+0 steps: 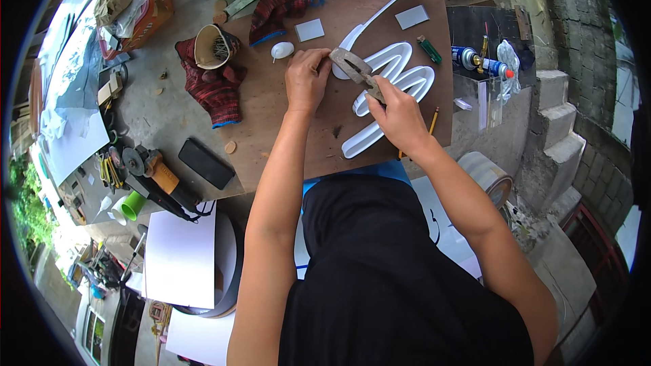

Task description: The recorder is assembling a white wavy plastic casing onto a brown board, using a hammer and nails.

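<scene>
My right hand (401, 114) is closed round a worn grey plier-like tool (350, 64), whose jaws lie over a white plastic piece (344, 73) with a long thin strip (395, 1) running to the far right. At that piece's left edge, my left hand (308, 80) pinches with thumb and fingers; the fingertips are partly hidden. Beside and beneath my right hand lies a white looped channel letter (415, 81) with raised walls, resting on a brown board (291, 142). A small white bottle (282, 49) lies just left of my left hand.
Two pale rectangular blocks (310, 30), a green lighter (429, 49) and a pencil (433, 120) lie on the board. Leftward are red-black gloves (215, 98), a cup of nails (215, 47), a phone (206, 163) and an angle grinder (161, 173). Spray cans (466, 57) lie right.
</scene>
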